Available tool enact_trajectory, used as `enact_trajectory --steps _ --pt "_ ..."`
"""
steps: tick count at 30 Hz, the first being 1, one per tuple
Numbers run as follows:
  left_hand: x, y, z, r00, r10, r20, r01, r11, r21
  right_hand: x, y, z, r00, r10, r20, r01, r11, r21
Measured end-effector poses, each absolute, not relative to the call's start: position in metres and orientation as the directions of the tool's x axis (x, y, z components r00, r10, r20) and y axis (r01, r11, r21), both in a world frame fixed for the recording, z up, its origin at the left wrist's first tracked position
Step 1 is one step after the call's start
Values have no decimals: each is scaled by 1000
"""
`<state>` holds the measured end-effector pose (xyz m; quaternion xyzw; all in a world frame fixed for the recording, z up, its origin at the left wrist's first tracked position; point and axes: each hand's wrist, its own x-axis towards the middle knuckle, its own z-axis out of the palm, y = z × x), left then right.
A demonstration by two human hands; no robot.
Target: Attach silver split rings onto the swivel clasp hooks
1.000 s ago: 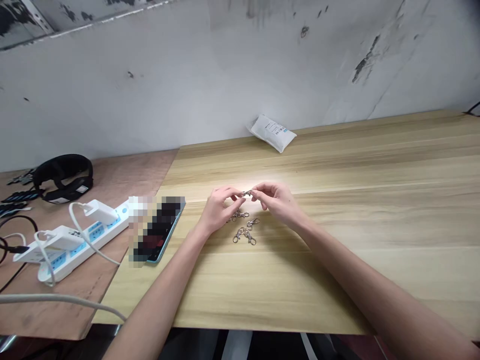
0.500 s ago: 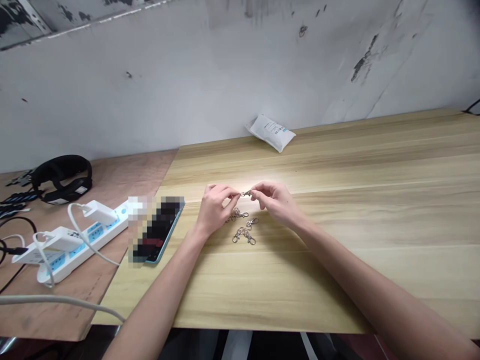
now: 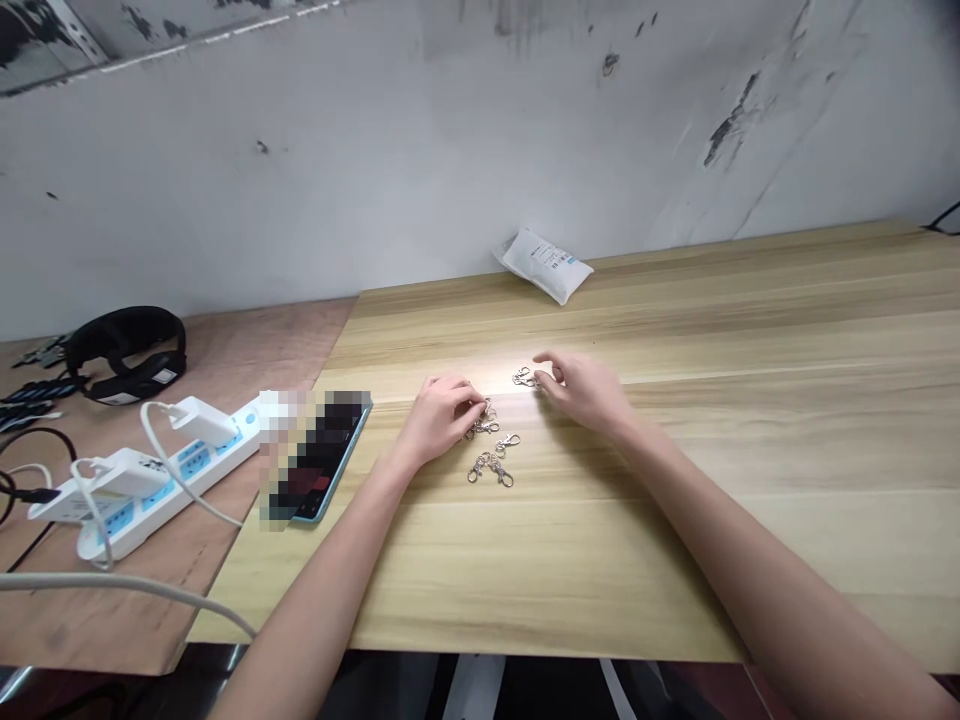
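Near the middle of the table, my left hand (image 3: 444, 415) has its thumb and forefinger closed on a small silver lobster clasp (image 3: 490, 407), partly hidden by the fingers. Just below those fingertips lie other silver clasps (image 3: 487, 427). One single clasp (image 3: 508, 443) rests to their right, and a small group (image 3: 491, 467) sits nearer the front edge. On the other side, my right hand (image 3: 577, 388) is open, thumb and forefinger apart. Right by its fingertips, a few clasps (image 3: 523, 377) lie on the wood.
A white plastic package (image 3: 547, 265) is by the wall. To the left are a phone (image 3: 322, 455) with a blurred screen, a white power strip (image 3: 187, 470) with chargers and cables, and a black headset strap (image 3: 127, 355). The table's front edge runs below my forearms.
My hands have come apart. The right one moved right and opened, and clasps now lie beside its fingertips. My left hand dropped to the pile and pinches a clasp there.
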<state>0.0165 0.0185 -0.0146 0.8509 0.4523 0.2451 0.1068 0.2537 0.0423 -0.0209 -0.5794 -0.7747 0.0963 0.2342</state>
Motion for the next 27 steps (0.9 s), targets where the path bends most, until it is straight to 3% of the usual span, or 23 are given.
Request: enact_trajectory --steps 3,8,13,18,27 --pt "17 19 -14 441 835 328 724 -548 420 260 46 -22 -257 948 189 887 309 -343" --pt "10 30 -18 315 889 334 810 -435 393 252 43 -23 -329 930 165 876 365 -315" --pt "4 40 -25 342 898 275 851 -420 314 246 40 -24 -355 916 187 872 397 -287" --pt "3 41 -25 368 875 313 856 -451 254 244 40 -27 -375 901 218 859 426 -282" --pt "-2 38 -24 307 892 333 867 -406 288 237 42 -29 -426 870 249 849 479 -222"
